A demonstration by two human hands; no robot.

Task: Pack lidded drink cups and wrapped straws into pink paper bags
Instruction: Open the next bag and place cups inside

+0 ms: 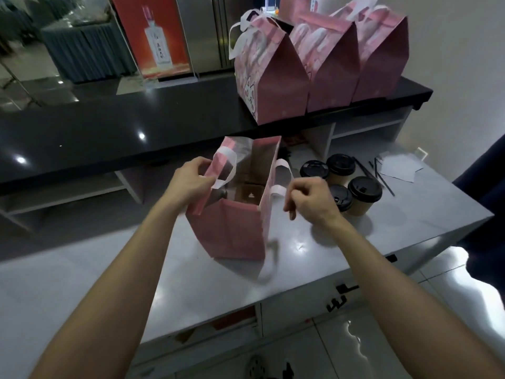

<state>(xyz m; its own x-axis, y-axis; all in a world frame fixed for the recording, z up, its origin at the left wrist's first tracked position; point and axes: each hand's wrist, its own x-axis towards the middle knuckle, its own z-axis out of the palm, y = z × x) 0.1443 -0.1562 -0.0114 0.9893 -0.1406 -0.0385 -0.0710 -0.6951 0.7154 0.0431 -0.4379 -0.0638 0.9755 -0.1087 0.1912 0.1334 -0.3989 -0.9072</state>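
Both arms reach forward over the grey desk (314,269). The left hand (191,179) grips the left edge of the open pink bag (232,231), fingers curled round the paper by its white handle. The right hand (308,198) pinches the bag's right edge. Just right of that hand stand four lidded cups (355,195), with dark straws (382,179) beyond them.
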